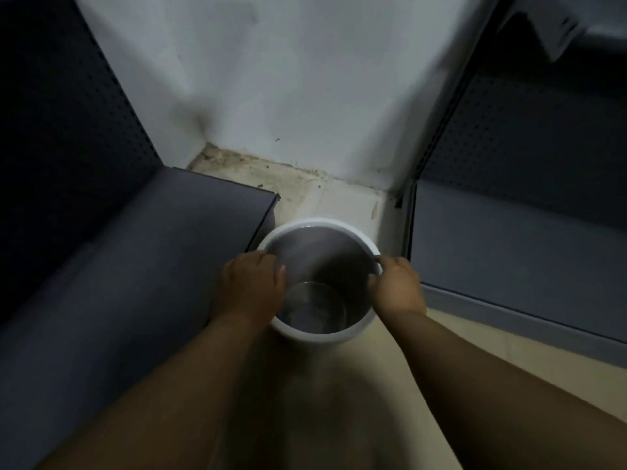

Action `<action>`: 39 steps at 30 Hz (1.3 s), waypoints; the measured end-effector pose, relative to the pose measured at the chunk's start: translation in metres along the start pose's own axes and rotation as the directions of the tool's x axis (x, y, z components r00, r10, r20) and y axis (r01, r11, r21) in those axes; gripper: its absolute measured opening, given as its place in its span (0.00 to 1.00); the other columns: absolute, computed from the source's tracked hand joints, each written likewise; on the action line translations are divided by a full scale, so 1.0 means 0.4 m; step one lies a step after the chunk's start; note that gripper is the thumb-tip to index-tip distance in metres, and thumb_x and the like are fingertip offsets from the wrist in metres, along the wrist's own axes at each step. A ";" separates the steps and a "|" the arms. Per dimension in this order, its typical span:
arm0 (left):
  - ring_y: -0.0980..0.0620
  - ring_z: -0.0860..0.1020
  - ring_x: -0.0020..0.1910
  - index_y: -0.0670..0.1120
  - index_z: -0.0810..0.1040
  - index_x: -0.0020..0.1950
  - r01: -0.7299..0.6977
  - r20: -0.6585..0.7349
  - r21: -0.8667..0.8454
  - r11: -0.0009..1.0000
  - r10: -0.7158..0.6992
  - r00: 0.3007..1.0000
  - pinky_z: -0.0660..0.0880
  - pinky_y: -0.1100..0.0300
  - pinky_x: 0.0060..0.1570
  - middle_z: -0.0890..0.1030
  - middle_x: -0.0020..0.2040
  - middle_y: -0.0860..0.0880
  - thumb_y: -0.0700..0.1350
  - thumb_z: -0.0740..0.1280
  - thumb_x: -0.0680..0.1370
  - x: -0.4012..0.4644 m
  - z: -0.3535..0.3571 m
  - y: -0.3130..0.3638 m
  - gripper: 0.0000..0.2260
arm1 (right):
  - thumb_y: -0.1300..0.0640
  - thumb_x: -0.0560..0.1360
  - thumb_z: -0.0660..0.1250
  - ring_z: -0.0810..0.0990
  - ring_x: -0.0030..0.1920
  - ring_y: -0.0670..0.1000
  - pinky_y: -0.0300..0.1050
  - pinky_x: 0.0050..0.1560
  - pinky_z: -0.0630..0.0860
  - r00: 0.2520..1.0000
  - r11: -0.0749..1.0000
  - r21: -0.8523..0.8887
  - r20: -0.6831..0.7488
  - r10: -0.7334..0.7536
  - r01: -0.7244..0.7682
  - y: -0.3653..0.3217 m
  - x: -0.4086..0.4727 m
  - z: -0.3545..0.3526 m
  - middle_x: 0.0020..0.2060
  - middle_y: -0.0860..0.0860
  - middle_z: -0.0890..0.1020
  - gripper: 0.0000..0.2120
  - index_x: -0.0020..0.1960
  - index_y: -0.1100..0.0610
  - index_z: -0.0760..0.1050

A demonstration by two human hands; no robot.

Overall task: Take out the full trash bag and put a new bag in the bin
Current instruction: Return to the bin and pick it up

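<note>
Hands sit on opposite sides of the white bin: the left hand lies over the left rim with its fingers curled onto the edge, and the right hand curls round the right rim, thumb toward the inside. Whether they pinch a thin bag edge or only the rim, I cannot tell; the picture is dim and soft. The bin's inside looks dark and glossy, with a round reflective bottom showing, which could be a liner already seated or bare plastic. No full trash bag is in view.

Judging from this, the step is fitting or smoothing the new bag at the rim. To do it well, both hands should work round the rim evenly, folding the edge over the outside and pressing the slack down so the liner meets the bottom.

The bin stands on the pale floor in a corner, touching the grey shelf base on the left, with another perforated shelf unit near on the right and a stained wall behind.
</note>
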State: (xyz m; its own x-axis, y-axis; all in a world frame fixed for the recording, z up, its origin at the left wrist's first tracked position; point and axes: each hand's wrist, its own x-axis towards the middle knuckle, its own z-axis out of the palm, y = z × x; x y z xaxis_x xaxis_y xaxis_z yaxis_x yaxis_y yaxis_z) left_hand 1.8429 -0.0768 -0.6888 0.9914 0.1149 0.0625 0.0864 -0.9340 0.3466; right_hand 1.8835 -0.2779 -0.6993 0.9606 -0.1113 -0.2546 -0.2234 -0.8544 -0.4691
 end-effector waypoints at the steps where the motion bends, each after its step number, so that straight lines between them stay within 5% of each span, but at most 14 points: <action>1: 0.46 0.76 0.50 0.45 0.77 0.50 0.017 -0.007 0.002 1.000 -0.017 1.000 0.74 0.50 0.52 0.79 0.51 0.45 0.49 0.57 0.78 0.007 0.041 -0.011 0.12 | 0.58 0.76 0.61 0.71 0.63 0.62 0.59 0.64 0.71 1.000 1.000 0.018 -0.018 -0.001 0.001 0.018 0.025 0.033 0.64 0.59 0.71 0.19 0.67 0.55 0.71; 8: 0.40 0.67 0.66 0.46 0.63 0.69 0.232 0.034 -0.020 0.972 -0.232 0.972 0.68 0.43 0.63 0.65 0.70 0.42 0.49 0.61 0.76 0.046 0.218 -0.070 0.22 | 0.60 0.74 0.63 0.73 0.60 0.63 0.60 0.64 0.71 0.982 0.976 0.220 -0.183 0.034 0.008 0.104 0.132 0.164 0.62 0.59 0.71 0.22 0.68 0.55 0.68; 15: 0.38 0.72 0.61 0.38 0.66 0.66 0.430 0.023 -0.164 0.888 -0.433 0.901 0.70 0.48 0.59 0.70 0.64 0.37 0.37 0.61 0.76 0.048 0.216 -0.059 0.18 | 0.67 0.74 0.62 0.78 0.52 0.63 0.56 0.56 0.77 0.970 0.978 0.201 -0.221 0.107 -0.062 0.093 0.166 0.163 0.56 0.62 0.76 0.12 0.57 0.65 0.76; 27: 0.39 0.75 0.56 0.38 0.71 0.59 0.376 -0.054 -0.155 0.914 -0.388 0.920 0.72 0.49 0.55 0.75 0.58 0.38 0.34 0.58 0.76 0.051 0.206 -0.073 0.12 | 0.67 0.74 0.62 0.81 0.47 0.62 0.52 0.48 0.79 0.985 0.998 0.055 -0.171 0.038 -0.029 0.079 0.151 0.130 0.47 0.62 0.82 0.08 0.51 0.65 0.78; 39: 0.39 0.74 0.55 0.39 0.70 0.61 0.325 -0.129 -0.200 0.924 -0.354 0.926 0.70 0.51 0.52 0.72 0.61 0.37 0.34 0.57 0.76 0.046 0.176 -0.066 0.14 | 0.67 0.75 0.61 0.79 0.53 0.63 0.53 0.52 0.77 0.965 0.990 0.140 -0.258 0.047 -0.011 0.070 0.134 0.133 0.54 0.63 0.78 0.12 0.58 0.65 0.71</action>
State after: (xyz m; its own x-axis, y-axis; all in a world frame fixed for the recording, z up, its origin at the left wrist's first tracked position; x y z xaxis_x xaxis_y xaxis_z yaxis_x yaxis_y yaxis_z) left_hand 1.8658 -0.0741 -0.7628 0.8752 0.4805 0.0559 0.3826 -0.7582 0.5280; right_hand 1.9198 -0.2808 -0.7711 0.9592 -0.2783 -0.0497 -0.2546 -0.7740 -0.5798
